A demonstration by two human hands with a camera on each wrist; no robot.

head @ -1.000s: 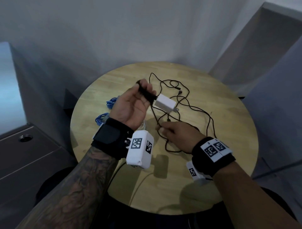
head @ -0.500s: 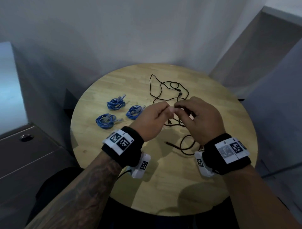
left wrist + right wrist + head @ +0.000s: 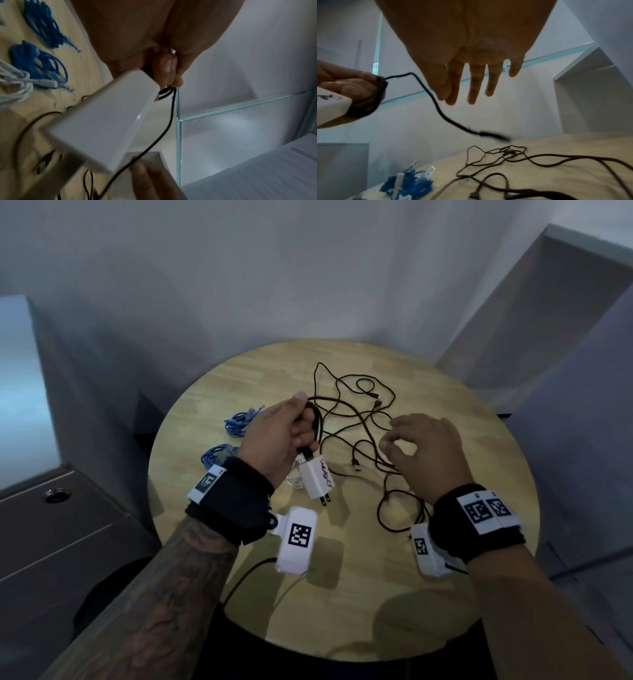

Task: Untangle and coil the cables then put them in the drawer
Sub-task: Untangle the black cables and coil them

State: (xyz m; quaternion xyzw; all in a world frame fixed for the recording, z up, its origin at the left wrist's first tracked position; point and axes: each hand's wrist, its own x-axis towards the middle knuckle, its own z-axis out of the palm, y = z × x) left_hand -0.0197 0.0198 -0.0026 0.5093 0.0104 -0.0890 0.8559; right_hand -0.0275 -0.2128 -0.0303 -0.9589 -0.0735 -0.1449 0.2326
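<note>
My left hand grips a small coil of black cable above the round wooden table. A white charger plug hangs from that coil below my fingers. The left wrist view shows the charger close up, with the cable running down from my curled fingers. My right hand hovers to the right with fingers relaxed and holds nothing. Its straight fingers show in the right wrist view, beside the hanging cable. The loose black tangle lies on the table under both hands.
Two blue coiled cables lie at the table's left side, and a white cable coil lies behind the charger. A grey drawer cabinet stands left of the table. Grey walls close in behind and at right.
Both hands were together at the table's middle pinching the cable. Now my left hand has turned with the coil and the charger hangs down; my right hand has let go and moved right.
</note>
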